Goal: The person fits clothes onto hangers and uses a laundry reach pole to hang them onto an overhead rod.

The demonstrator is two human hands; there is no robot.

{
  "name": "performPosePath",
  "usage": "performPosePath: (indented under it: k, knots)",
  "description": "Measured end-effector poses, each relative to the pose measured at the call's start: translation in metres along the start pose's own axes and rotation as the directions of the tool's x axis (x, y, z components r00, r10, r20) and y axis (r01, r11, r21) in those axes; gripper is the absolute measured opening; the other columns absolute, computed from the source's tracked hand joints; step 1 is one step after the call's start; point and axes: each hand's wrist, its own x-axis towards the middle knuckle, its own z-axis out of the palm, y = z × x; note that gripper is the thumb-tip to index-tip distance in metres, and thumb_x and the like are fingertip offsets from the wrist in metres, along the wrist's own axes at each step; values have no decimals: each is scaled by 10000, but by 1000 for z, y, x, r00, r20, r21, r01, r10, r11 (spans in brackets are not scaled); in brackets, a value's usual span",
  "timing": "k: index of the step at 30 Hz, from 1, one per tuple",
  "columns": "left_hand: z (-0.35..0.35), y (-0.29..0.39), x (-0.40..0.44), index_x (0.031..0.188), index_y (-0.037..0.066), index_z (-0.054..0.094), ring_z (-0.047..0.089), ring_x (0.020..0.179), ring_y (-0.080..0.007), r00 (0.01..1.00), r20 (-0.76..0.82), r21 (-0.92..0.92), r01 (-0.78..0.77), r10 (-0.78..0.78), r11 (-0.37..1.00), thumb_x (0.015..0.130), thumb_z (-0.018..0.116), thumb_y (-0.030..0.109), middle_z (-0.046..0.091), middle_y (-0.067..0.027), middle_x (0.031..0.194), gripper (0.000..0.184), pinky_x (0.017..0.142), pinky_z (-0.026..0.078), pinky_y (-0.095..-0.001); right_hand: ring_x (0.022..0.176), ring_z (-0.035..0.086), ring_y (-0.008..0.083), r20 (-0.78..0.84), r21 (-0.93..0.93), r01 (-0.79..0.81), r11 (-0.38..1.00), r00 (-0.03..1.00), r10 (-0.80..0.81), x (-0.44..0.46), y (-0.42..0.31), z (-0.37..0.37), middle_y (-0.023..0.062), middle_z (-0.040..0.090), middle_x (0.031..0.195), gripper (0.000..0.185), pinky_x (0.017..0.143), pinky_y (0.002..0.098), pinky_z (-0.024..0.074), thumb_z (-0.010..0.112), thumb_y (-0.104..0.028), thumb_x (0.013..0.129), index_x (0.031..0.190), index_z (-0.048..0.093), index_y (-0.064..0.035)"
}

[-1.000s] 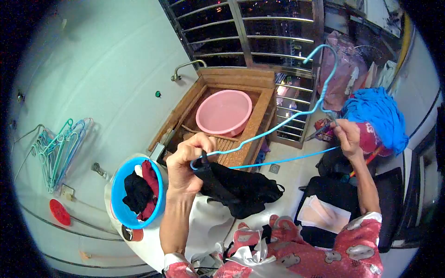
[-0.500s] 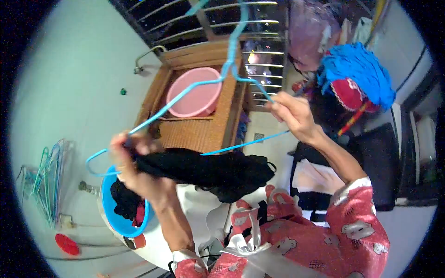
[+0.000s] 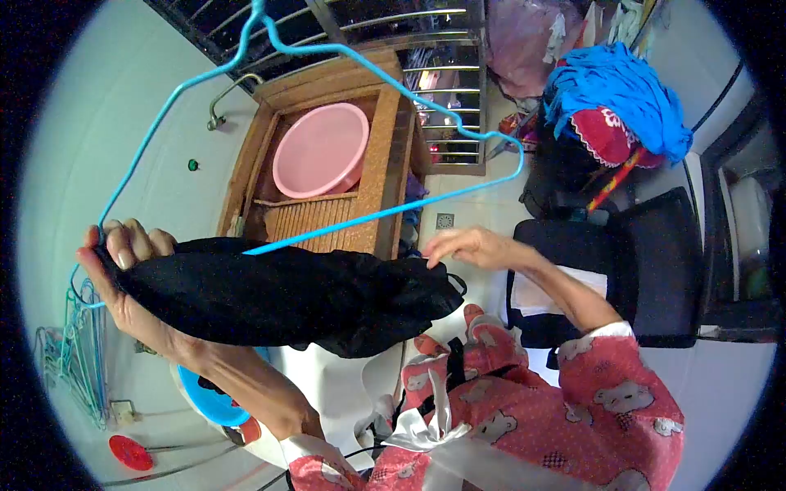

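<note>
My left hand (image 3: pixel 135 254) is closed around one end of a black garment (image 3: pixel 295 290) and the left side of a light blue clothes hanger (image 3: pixel 352 219). The hanger's left shoulder passes into the bunched cloth there, while its hook runs off the top of the picture. Stretched sideways before me, the garment has a thin strap loop at its right end. My right hand (image 3: pixel 475 248) has its fingertips pinched at that right end, below the hanger's bottom bar. It is off the hanger.
Behind the hanger, a pink basin (image 3: pixel 323 151) sits in a brown washing sink (image 3: pixel 381 172). A blue tub (image 3: pixel 214 401) stands lower left, partly covered by my forearm. More hangers (image 3: pixel 78 360) hang on the left wall. Blue cloth (image 3: pixel 618 90) is piled at right, above a black chair (image 3: pixel 655 262).
My left hand has moved left with the garment and hanger. My right hand has let go of the hanger and come down to the garment's right end. The hanger has swung round to face me.
</note>
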Motion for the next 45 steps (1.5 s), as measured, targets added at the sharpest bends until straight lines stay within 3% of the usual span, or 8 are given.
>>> performPosePath:
  k: [6,13,20,26,29,38,41,45]
  knots:
    - [-30,5,3,1070,92,511,431,737,-148,1000,-21,81,4,-3,997,955,446,284,509,-31,875,233,653,359,-289,1070,519,244,-308,49,-87,995,946,98,-26,-29,39,112,508,1189,394,862,314,444,516,93,709,1040,630,-87]
    - [-43,10,7,1031,74,541,392,655,-121,967,-243,102,-53,77,993,934,495,297,489,-23,805,247,572,337,-268,974,543,218,-478,-206,84,975,861,-175,-23,-37,30,109,566,1052,146,835,310,450,590,27,747,874,628,-36]
    - [-58,-3,-4,988,52,569,322,557,-79,826,-545,93,-111,145,989,918,538,274,458,-8,737,235,455,261,-236,857,586,134,-742,134,267,954,665,-82,11,-87,-37,56,601,892,222,795,269,452,589,-155,875,1051,539,-28]
    - [-94,-5,-28,976,77,530,343,593,-74,937,-345,-50,-75,54,996,926,520,284,436,16,734,213,483,291,-227,840,581,109,-639,182,161,970,769,-8,26,-95,-47,52,631,889,402,759,215,433,645,-281,824,1118,577,-15]
    - [-69,-12,-29,993,79,521,320,586,-78,816,-568,50,-99,110,994,935,504,277,411,14,734,206,477,278,-228,871,587,126,-578,205,124,971,816,18,25,-100,-44,50,633,909,386,796,255,450,630,-287,834,1107,593,-17]
    - [-88,-13,-44,978,69,572,273,527,-78,855,-505,-91,-194,123,977,930,494,322,368,22,667,269,434,232,-229,833,604,136,-524,229,76,970,850,57,36,-123,-61,66,646,871,285,749,252,471,668,-251,807,965,658,-14]
    - [-113,-17,-46,938,75,494,260,517,-75,984,-165,-199,-97,65,975,962,437,289,349,19,673,223,433,244,-238,803,609,135,-418,169,31,985,907,43,42,-138,-79,63,651,839,240,729,240,475,670,-245,805,869,682,-14]
    - [-77,-22,-48,911,55,479,259,503,-83,877,-462,-101,-198,130,975,971,419,265,357,10,663,227,432,241,-242,802,607,116,-323,128,-143,982,930,177,48,-158,-81,39,660,866,206,739,245,475,634,-211,848,921,673,-22]
